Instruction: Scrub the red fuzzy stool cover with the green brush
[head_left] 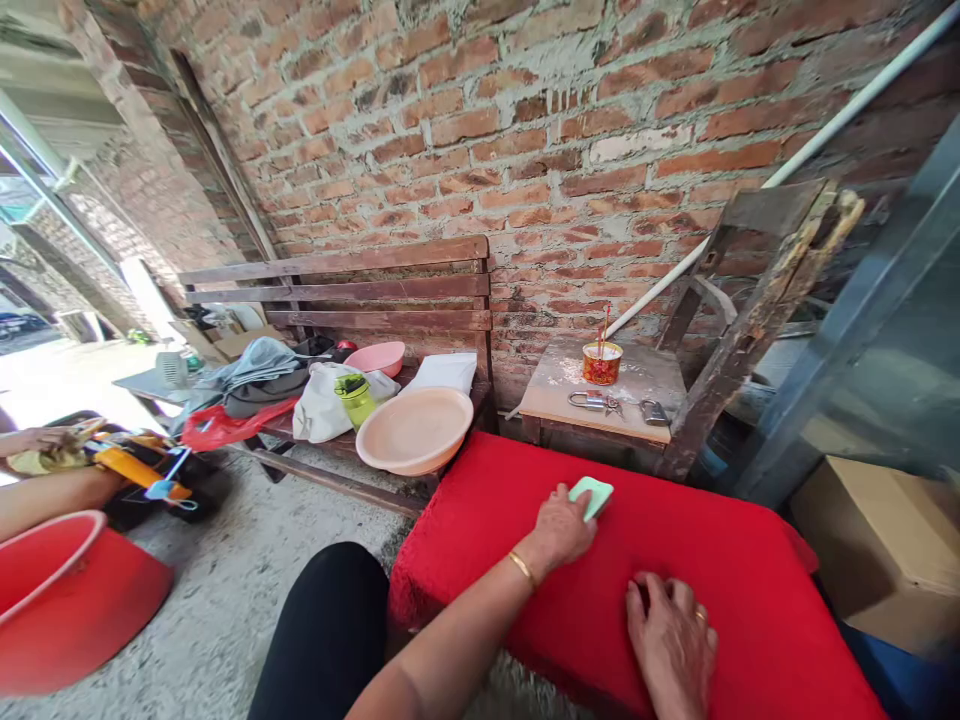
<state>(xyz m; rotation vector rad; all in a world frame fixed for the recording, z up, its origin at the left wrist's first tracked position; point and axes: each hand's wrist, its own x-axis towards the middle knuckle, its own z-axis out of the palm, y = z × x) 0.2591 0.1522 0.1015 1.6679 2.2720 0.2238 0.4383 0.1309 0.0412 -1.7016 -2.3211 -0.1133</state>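
My left hand (566, 525), with a gold bangle at the wrist, is closed on a pale green block (592, 496) at the middle of the red cloth (697, 520). The block looks like a small sponge or brush; I cannot tell which, as my fingers cover part of it. To the right and nearer to me, my right hand (675, 632) rests on the same cloth. Its fingers are loosely bent and slightly apart, with a ring on one, and nothing shows in them. The cloth drapes over a low, flat surface in front of my knee.
A peach basin (415, 430), green bottle (355, 400) and bags stand on the wooden bench (345, 292). On a wooden chair (551, 385) are a red tin (602, 363) and padlocks (589, 401). A cardboard box (885, 540) stands right; a red tub (90, 600) and another person's arm (67, 495) are left.
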